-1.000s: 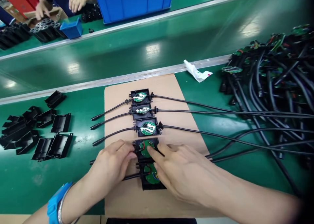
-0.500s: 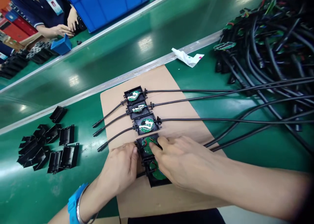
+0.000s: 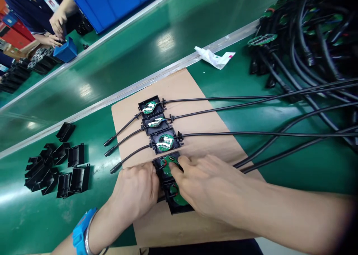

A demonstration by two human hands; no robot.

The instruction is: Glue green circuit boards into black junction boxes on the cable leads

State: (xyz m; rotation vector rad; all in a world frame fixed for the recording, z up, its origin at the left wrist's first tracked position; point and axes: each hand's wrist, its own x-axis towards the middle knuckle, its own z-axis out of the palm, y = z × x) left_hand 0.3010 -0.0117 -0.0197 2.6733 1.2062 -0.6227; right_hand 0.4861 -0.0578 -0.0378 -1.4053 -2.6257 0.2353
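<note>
Several black open housings with round green circuit boards and black cables lie in a row on a brown cardboard sheet (image 3: pixel 195 98). My left hand (image 3: pixel 137 191) presses its fingertips against the left side of the fourth housing (image 3: pixel 167 164). My right hand (image 3: pixel 207 188) rests over the fourth and fifth housing (image 3: pixel 177 202), its index finger pushing down on the fourth one's green board. The fingers of both hands are bent and close together. The three farther housings (image 3: pixel 164 141) show white paste on their boards.
A heap of empty black housing shells (image 3: pixel 53 169) lies at the left on the green bench. A big tangle of black cables with boards (image 3: pixel 307 42) fills the right. A crumpled white wrapper (image 3: pixel 214 57) lies beyond the cardboard. Across the conveyor, another person's hands (image 3: pixel 57 24) work near blue bins (image 3: pixel 112 1).
The view has shifted and tilted a little; both hands stay on the fourth housing, pressing at it. The person across the belt has moved their hands to the small blue bin.
</note>
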